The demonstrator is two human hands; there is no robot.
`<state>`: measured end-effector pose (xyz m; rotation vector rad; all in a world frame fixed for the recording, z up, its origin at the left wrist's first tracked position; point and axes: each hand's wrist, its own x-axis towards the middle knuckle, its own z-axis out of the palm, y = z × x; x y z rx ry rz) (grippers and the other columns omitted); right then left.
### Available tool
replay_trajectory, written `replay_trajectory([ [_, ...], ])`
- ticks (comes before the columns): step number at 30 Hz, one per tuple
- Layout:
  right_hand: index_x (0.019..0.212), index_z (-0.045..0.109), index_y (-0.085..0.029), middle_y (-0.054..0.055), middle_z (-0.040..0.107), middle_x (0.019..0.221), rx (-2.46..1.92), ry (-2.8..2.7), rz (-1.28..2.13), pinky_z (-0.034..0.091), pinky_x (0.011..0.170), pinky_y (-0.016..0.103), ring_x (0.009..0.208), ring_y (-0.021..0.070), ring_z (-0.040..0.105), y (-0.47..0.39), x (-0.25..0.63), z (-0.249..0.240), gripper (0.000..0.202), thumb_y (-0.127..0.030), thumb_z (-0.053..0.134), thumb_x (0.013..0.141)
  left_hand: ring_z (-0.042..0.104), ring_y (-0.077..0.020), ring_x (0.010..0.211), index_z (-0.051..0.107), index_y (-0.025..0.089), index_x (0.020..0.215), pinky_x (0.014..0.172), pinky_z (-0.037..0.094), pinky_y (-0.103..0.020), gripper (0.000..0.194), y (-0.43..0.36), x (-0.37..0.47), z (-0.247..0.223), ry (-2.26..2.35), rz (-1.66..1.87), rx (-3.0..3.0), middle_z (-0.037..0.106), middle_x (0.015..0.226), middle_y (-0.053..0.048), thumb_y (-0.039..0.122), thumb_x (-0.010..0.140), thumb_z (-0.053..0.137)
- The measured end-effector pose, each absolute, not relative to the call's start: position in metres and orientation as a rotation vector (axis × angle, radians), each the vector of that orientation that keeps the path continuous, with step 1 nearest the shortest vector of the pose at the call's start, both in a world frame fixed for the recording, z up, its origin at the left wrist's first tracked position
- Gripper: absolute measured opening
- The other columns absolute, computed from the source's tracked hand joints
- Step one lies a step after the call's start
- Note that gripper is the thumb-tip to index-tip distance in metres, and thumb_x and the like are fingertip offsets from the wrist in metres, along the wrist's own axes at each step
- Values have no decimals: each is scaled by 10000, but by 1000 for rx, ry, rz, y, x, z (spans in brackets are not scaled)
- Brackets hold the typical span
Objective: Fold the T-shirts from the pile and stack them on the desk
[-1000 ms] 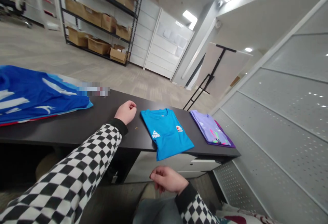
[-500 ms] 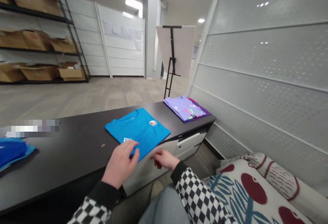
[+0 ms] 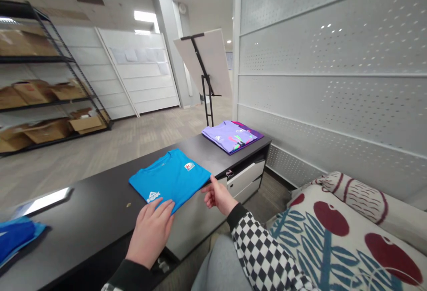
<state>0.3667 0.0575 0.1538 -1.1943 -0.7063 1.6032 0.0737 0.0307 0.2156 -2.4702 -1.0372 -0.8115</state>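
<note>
A folded blue T-shirt [image 3: 173, 173] lies on the dark tabletop, a white logo near its left front and a small red-and-white crest near its right side. My left hand [image 3: 151, 226] rests on the shirt's near edge, just below the white logo, with its fingers stretched out. At the near right corner of the shirt is my right hand [image 3: 220, 194], thumb raised at the corner and the other fingers loosely curled and apart from it. Whether the right hand's fingers touch the underside of the fabric is hidden.
Folded lilac and purple shirts [image 3: 230, 136] lie at the table's far right end. On the left are a blue garment in clear wrapping [image 3: 20, 235] and a flat shiny device [image 3: 45, 201]. A patterned cushion [image 3: 333, 233] is at my right, beside a perforated white panel [image 3: 300, 104].
My left hand has come down flat onto the shirt's near edge. The right hand has risen to the shirt's right corner, its thumb now lifted. The view has turned rightward.
</note>
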Motion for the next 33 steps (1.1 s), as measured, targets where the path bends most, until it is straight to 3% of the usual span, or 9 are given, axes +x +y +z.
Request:
replay_trajectory([
  [2,976,719,-166,58,740,681,-1170,-696,1638,510,472,235,495,149,646,53,361,158,745,-824,417,1150,803,-391,1232,904,361,1202,1065,603,-582,319,15,68,221,-1023,-789,-2513,896,1253,-87,258,1025,660],
  [5,872,658,-191,40,713,653,-1201,-688,1589,522,477,235,503,147,639,46,354,166,472,-582,639,1135,809,-381,1190,889,337,1214,1055,603,-566,293,-8,61,226,-1059,-723,-2547,898,1243,-82,253,1050,660],
  [8,853,624,-204,11,666,610,-1216,-663,1506,503,468,234,489,140,608,39,353,175,340,-432,692,1097,815,-375,1136,880,300,1196,1017,610,-552,268,-27,53,230,-1114,-702,-2542,900,1207,-84,248,1085,641],
  [13,854,602,-222,-4,653,598,-1191,-671,1426,441,443,233,462,132,573,18,362,185,313,-452,728,1026,807,-342,1034,863,262,1111,946,614,-517,215,-51,42,241,-1140,-709,-2492,893,1104,-92,296,1134,652],
  [18,713,561,-239,-14,578,542,-1147,-739,1351,347,417,250,427,116,471,-28,385,200,400,-510,738,947,775,-293,895,803,265,913,851,601,-466,307,-72,34,271,-1084,-672,-2564,835,925,-80,369,1159,652],
  [23,719,543,-240,-46,529,559,-1009,-776,1308,307,454,239,463,97,436,-81,421,250,525,-611,885,865,769,-265,880,812,277,1003,830,623,-448,285,-98,46,321,-945,-738,-2752,842,997,-73,375,1177,609],
  [28,741,565,-248,-43,517,582,-920,-851,1124,360,474,253,489,109,446,-123,459,319,541,-633,907,906,762,-270,917,785,316,1033,839,653,-419,247,-125,76,374,-966,-899,-2960,811,992,-69,363,1167,583],
  [33,728,597,-254,-29,508,585,-895,-938,917,414,473,255,508,124,491,-141,501,374,473,-546,885,964,708,-263,806,734,331,931,725,620,-404,296,-126,111,410,-1064,-1103,-3048,759,893,-52,442,1151,571],
])
